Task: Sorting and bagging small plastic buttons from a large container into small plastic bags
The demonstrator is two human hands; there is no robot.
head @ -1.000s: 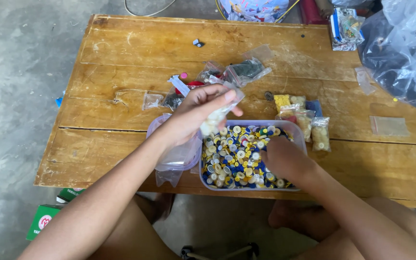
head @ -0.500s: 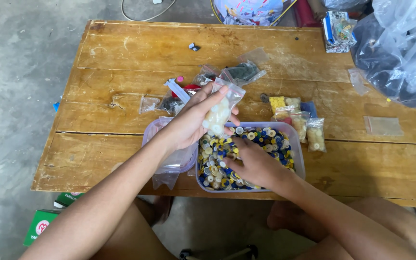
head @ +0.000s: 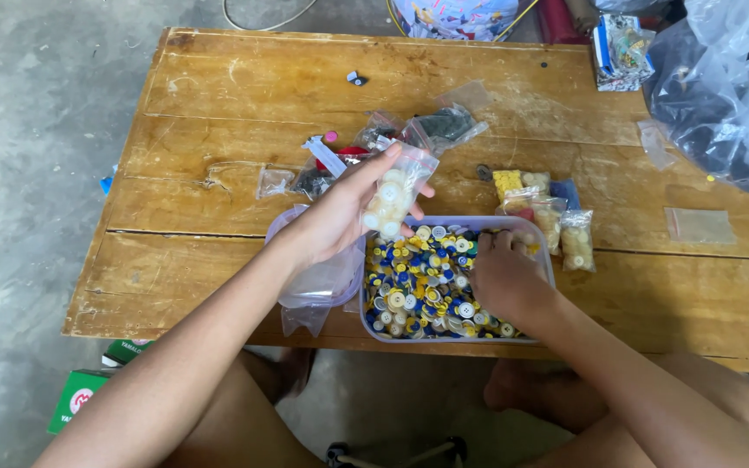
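Left hand (head: 331, 221) held small clear bag (head: 394, 192) part-filled with white buttons, just above tray's (head: 544, 251) left end. Right hand (head: 503, 277) lay curled, fingers down among mixed buttons (head: 418, 290) inside tray; any pinched, cannot tell. Three filled bags (head: 556, 221) stood just right of tray on desk (head: 218, 95); tray remained nearly full, so sorting looked early. Versus half second earlier: right hand had shifted right within tray; bag sat slightly lower.

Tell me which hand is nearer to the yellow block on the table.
Right. The right hand digs in the button tray just below the yellow block; the left hand holds a small bag of white buttons farther left.
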